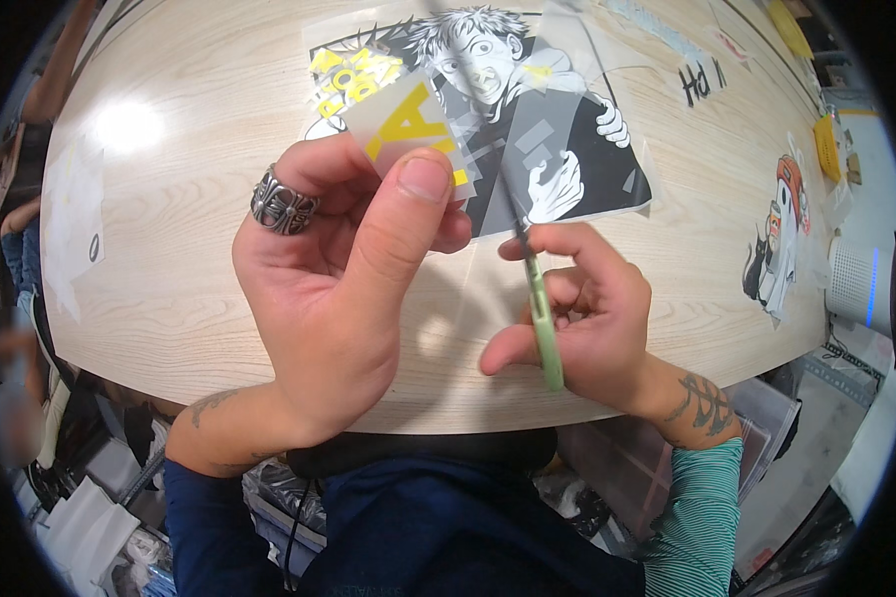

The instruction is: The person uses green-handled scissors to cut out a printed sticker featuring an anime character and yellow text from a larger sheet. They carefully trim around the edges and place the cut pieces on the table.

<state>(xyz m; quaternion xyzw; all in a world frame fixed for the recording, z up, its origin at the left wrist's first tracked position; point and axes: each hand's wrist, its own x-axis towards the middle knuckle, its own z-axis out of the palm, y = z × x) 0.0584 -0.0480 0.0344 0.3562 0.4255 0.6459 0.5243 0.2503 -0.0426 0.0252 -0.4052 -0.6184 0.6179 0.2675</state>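
Between thumb and fingers, my left hand (343,254) pinches a small piece of translucent film (407,112) printed with yellow letters. A patterned silver ring sits on one finger. My right hand (593,313) has its fingers in a pair of green-handled scissors (543,321). Their dark blades point away from me, just right of the film and apart from it. Beneath lies a large black-and-white cartoon figure print (485,45) on film. Several cut pieces with yellow letters (355,74) are heaped on its left part, and clear scraps (534,138) lie scattered over its dark area.
At right on the wooden table (194,313) are a ghost-and-cat transfer (780,231) and film with black letters (702,82). A white cylindrical device (859,283) with a blue light and a yellow basket (829,145) stand beyond. Pale film (75,231) lies left, where another person (19,239) is partly visible.
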